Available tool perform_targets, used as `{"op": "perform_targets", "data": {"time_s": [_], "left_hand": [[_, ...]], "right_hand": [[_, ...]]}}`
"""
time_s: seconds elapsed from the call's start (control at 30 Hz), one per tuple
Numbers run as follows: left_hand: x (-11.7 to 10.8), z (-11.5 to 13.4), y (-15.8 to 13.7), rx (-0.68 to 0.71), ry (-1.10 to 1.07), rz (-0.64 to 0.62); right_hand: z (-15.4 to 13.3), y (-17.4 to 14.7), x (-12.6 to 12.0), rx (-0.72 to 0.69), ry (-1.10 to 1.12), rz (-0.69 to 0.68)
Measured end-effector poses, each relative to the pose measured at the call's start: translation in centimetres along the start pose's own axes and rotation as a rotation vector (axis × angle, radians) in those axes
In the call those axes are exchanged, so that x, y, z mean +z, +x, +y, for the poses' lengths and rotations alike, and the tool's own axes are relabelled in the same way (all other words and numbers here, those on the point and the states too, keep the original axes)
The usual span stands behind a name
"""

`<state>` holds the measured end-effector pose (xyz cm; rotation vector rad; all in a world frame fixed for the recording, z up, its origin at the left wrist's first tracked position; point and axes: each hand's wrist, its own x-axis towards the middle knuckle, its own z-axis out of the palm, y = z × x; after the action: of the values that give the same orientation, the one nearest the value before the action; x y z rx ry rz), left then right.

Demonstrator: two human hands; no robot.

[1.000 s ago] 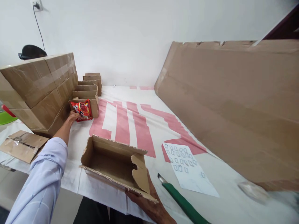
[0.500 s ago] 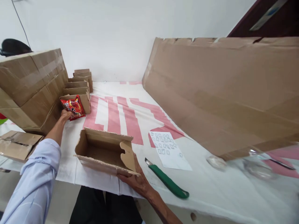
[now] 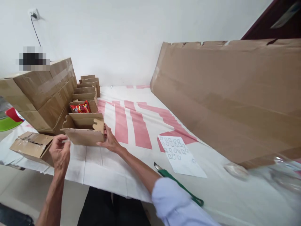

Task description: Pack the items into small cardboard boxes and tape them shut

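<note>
A: Grip?

B: Right hand (image 3: 110, 139) has the open box (image 3: 86, 137) by its right end, fingers wrapped round the wall. Left hand (image 3: 60, 153) is curled just beside the left corner; can't tell if it touches or pinches anything.

A: Box material, shape?

B: Brown corrugated cardboard, long and rectangular, no lid. Matt faces, rough cut edges. Right end panel has a wavy cutout; front wall is plain and flat.

A: Where is it?

B: Left part of the table, at the near end of a row of cardboard boxes (image 3: 85, 90), upright, opening up.

A: Right behind it?

B: Glossy red packet (image 3: 81, 107), crinkled film, leaning against the next panel. Lower part hidden by the box.

A: Further left?

B: Taped cartons (image 3: 48, 94), blocky, shiny tape strips. Low carton (image 3: 30, 144) in front of them, tape across its top.

A: Right side?

B: White cloth (image 3: 138, 166) with flat pink shapes, soft creases. Paper sheet (image 3: 183, 157) with small drawn outlines, green-handled cutter (image 3: 180, 185) near it. Big cardboard panel (image 3: 223, 103) slants behind, ragged top edge.
</note>
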<state>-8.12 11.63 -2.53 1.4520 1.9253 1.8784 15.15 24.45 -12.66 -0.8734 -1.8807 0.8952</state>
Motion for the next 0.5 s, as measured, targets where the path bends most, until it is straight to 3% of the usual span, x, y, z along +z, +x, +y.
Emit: {"op": "perform_targets", "data": {"time_s": [0.1, 0.2, 0.3, 0.5], "left_hand": [[2.1, -1.5, -0.3, -0.137, 0.076, -0.287], [5.4, -3.3, 1.6, -0.159, 0.120, -0.376], [8.1, -4.8, 3.6, -0.177, 0.167, -0.393], [10.8, -6.8, 6.4, -0.206, 0.279, -0.335]], "right_hand": [[-0.7, 4.5, 2.2, 0.083, -0.075, -0.012], [-1.1, 5.4, 3.2, 0.137, -0.125, 0.044], [-1.0, 2.6, 2.9, 0.142, -0.150, 0.085], [-1.8, -7.9, 1.3, 0.043, -0.222, 0.102]]}}
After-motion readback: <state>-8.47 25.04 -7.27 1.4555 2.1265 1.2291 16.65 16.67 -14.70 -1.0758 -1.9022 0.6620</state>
